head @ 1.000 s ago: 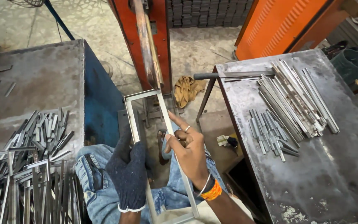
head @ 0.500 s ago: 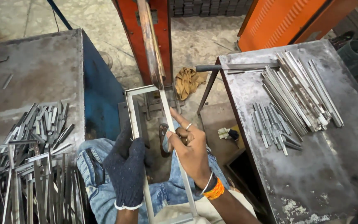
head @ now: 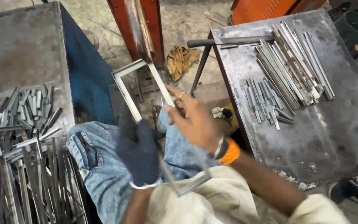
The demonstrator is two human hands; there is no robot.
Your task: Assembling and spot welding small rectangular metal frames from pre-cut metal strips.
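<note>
Rectangular metal frame (head: 131, 93), thin flat bar, held over the lap above blue jeans (head: 100, 166). Far corner of the frame sits just below the orange machine post (head: 139, 29); near corner lies against the pale cloth (head: 195, 203) at the waist.

Left hand (head: 139, 151), in a dark knit glove, fingers wrapped shut around the frame's left rail about midway along it.

Right hand (head: 193, 120), bare, ring on one finger, orange band at the wrist. Fingers (head: 175, 93) curled closed on the frame's right rail, just right of the gloved hand; blurred, so the exact pinch cannot be told.

Right of the frame: grey steel tabletop (head: 311, 141) carrying a fan of long metal strips (head: 295, 62) and a smaller bunch of short strips (head: 264, 99) nearer the frame. Left of the frame: second tabletop (head: 17, 54) with a loose heap of cut strips and welded frames (head: 21, 145). Beyond the frame, a tan rag (head: 181, 60) on the floor beside the post.
</note>
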